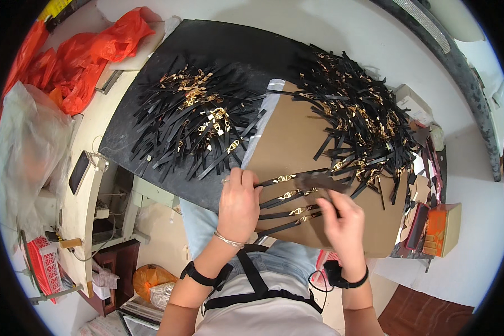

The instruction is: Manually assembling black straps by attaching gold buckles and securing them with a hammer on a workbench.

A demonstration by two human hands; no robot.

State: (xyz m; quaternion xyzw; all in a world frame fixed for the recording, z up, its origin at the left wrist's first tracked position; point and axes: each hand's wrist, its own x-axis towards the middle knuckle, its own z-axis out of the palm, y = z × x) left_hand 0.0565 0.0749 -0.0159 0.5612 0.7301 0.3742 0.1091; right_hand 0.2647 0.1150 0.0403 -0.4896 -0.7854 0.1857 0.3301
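- Evidently the nearest work is a row of black straps with gold buckles (288, 196), lying side by side at the near edge of a brown board (288, 134).
- At their left ends, the left hand (238, 199) has its fingers bunched; whether they pinch a strap is hidden.
- Over the right part of the row, the right hand (344, 224) is curled beside a blurred dark flat thing (321, 182); its grip cannot be told.
- The step in hand looks like working along these straps; the next move calls for light fingertip control, leaving neighbouring straps undisturbed.
- Beyond, loose straps form a left heap (190, 120) on the black tabletop (229, 42) and a right heap (369, 117) partly over the board.
- Around the room: an orange box (437, 229) at right, red plastic bags (84, 67) at left, and a white wall.
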